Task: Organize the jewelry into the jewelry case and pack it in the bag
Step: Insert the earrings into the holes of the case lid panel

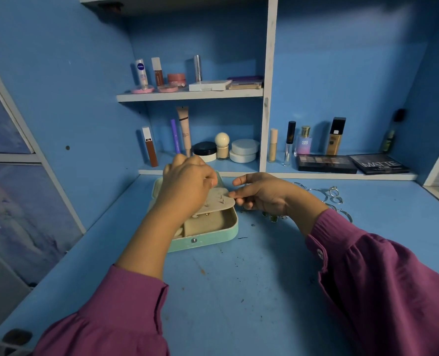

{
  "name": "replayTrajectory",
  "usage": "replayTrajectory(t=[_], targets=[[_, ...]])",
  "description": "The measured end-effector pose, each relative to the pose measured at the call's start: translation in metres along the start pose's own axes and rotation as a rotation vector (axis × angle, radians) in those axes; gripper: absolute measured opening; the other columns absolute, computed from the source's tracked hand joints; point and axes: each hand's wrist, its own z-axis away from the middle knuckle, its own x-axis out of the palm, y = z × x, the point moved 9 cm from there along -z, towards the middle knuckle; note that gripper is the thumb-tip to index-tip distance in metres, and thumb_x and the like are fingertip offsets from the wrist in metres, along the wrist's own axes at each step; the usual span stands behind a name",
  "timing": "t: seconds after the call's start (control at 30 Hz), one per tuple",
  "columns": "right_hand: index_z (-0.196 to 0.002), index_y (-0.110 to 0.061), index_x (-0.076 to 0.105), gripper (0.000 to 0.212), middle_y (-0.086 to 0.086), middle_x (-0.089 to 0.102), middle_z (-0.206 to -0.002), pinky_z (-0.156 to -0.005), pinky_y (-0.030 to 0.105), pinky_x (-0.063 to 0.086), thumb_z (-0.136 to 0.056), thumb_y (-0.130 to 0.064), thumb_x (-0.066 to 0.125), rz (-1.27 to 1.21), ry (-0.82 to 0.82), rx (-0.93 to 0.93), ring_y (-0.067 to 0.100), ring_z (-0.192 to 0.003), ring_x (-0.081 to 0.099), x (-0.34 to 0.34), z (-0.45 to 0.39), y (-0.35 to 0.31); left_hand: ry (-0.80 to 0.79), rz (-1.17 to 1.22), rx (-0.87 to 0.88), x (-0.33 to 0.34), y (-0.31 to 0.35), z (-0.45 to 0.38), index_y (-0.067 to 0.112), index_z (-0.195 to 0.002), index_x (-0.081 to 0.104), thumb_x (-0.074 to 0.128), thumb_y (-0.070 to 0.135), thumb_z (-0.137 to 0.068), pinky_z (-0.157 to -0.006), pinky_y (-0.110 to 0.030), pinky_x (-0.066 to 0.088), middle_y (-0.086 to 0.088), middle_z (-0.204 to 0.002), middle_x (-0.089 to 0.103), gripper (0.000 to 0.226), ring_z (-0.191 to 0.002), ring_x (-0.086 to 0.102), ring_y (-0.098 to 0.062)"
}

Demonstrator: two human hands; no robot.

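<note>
On the blue desktop (239,291), the mint-green jewelry case (208,240) with a beige lining lies open just in front of the lower shelf. Above it, the left hand (185,186) is curled, fingertips pinched over the beige padded earring flap (218,201), where small metal studs (223,200) stick up; what it pinches is too small to tell. The right hand (262,194) pinches the flap's right edge between thumb and fingers. Further right, silver hoops and rings (334,196) lie loose on the desk. Dark eyeshadow palettes (326,163) rest on the shelf behind.
</note>
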Motion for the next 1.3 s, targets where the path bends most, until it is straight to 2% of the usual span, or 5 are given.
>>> replayTrajectory(t=[0.13,0.3,0.37,0.5,1.3], targets=[[-0.097,-0.011,0.049,0.026,0.009,0.060,-0.065,-0.044,0.017,0.042,-0.084,0.009,0.061,0.005,0.003,0.003,0.012,-0.052,0.057,0.001,0.001,-0.001,-0.107,-0.049,0.057,0.008,0.010,0.000,0.029,-0.100,0.070,0.054,0.028,-0.096,-0.096,-0.035,0.024,0.008,-0.114,0.059,0.017,-0.114,0.036,-0.018],[-0.096,-0.011,0.050,0.026,0.008,0.062,-0.062,-0.045,0.018,0.043,-0.084,0.008,0.061,0.025,0.004,0.011,0.012,-0.052,0.057,0.000,0.001,0.000,-0.181,-0.117,0.098,0.015,0.017,0.002,0.030,-0.105,0.069,0.052,0.032,-0.096,-0.090,-0.032,0.021,0.010,-0.115,0.056,0.019,-0.114,0.034,-0.016],[-0.096,-0.011,0.050,0.026,0.007,0.061,-0.062,-0.045,0.018,0.042,-0.084,0.008,0.062,0.029,0.005,0.008,0.013,-0.053,0.057,0.001,0.001,-0.001,-0.185,-0.139,0.107,0.015,0.018,0.003,0.031,-0.104,0.069,0.052,0.032,-0.096,-0.088,-0.031,0.021,0.010,-0.115,0.056,0.018,-0.113,0.034,-0.016],[-0.098,-0.010,0.049,0.026,0.006,0.061,-0.059,-0.045,0.018,0.042,-0.084,0.008,0.061,0.029,0.003,0.001,0.012,-0.051,0.056,0.001,0.002,-0.002,-0.169,-0.107,0.097,0.011,0.016,0.003,0.030,-0.106,0.069,0.052,0.032,-0.096,-0.094,-0.035,0.023,0.010,-0.115,0.056,0.019,-0.114,0.035,-0.016],[-0.097,-0.011,0.048,0.027,0.006,0.062,-0.059,-0.046,0.018,0.042,-0.084,0.009,0.061,0.041,-0.002,-0.007,0.012,-0.052,0.057,0.001,0.001,-0.002,-0.168,-0.181,0.151,0.011,0.021,0.005,0.034,-0.103,0.068,0.052,0.033,-0.096,-0.093,-0.034,0.022,0.012,-0.112,0.055,0.018,-0.113,0.034,-0.015]])
